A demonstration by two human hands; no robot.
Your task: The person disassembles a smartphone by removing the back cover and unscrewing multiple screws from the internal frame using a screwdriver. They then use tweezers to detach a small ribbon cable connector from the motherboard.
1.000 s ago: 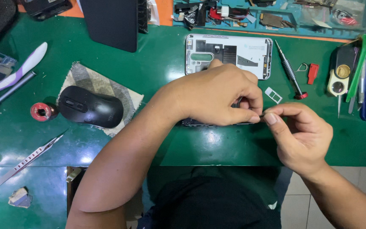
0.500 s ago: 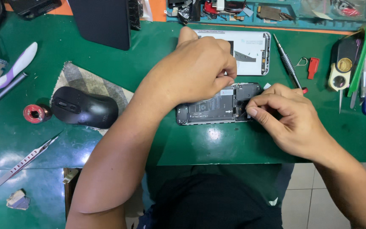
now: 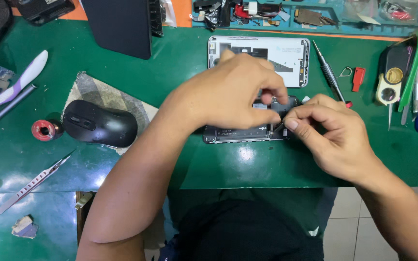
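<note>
Left hand [image 3: 233, 92]: over the opened phone [image 3: 247, 130], grip pinched shut above its right end; whether it holds anything cannot be told
Right hand [image 3: 335, 137]: at the phone's right end, fingertips [image 3: 291, 124] pressed onto it
Phone: flat on the green worktop [image 3: 267, 164], just below the white back cover [image 3: 286, 53]
Nearby: screwdriver [image 3: 329, 72] right of the cover, black mouse [image 3: 100, 123] well apart at left

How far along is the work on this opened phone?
Done: the white back cover is off and lies apart on the green mat, beyond the dark opened phone body. In hand: the left hand and right hand both pinch at the phone's right end; what they grip is hidden. Left: the cover is not refitted, and the black-handled screwdriver lies unused.
</note>
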